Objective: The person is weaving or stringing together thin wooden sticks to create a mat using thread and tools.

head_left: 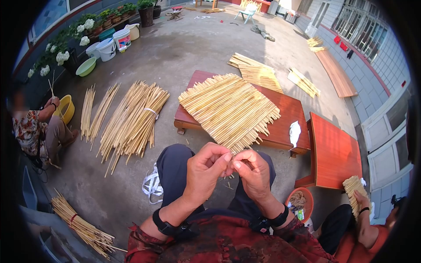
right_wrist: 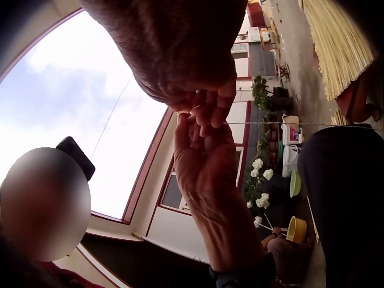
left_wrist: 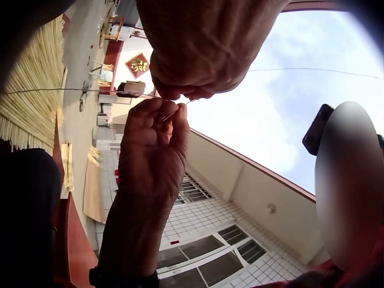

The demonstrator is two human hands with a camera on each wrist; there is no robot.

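My left hand (head_left: 204, 172) and right hand (head_left: 254, 176) meet above my lap, thumbs and fingertips pinching a thin thread between them. In the left wrist view the thread (left_wrist: 78, 89) runs from the fingertips toward the stalk mat (left_wrist: 36, 90); the right wrist view also shows this thread (right_wrist: 264, 123). The mat (head_left: 228, 109), made of pale stalks laid side by side, lies on a low red-brown table (head_left: 287, 115) just beyond my hands. The pinched end of the thread is mostly hidden by the fingers.
Stalk bundles (head_left: 131, 118) lie on the floor at left, another (head_left: 83, 223) at lower left. White strapping (head_left: 152, 184) is beside my knee. An orange basket (head_left: 308, 204) and second red table (head_left: 337, 151) stand right. One person sits at each side.
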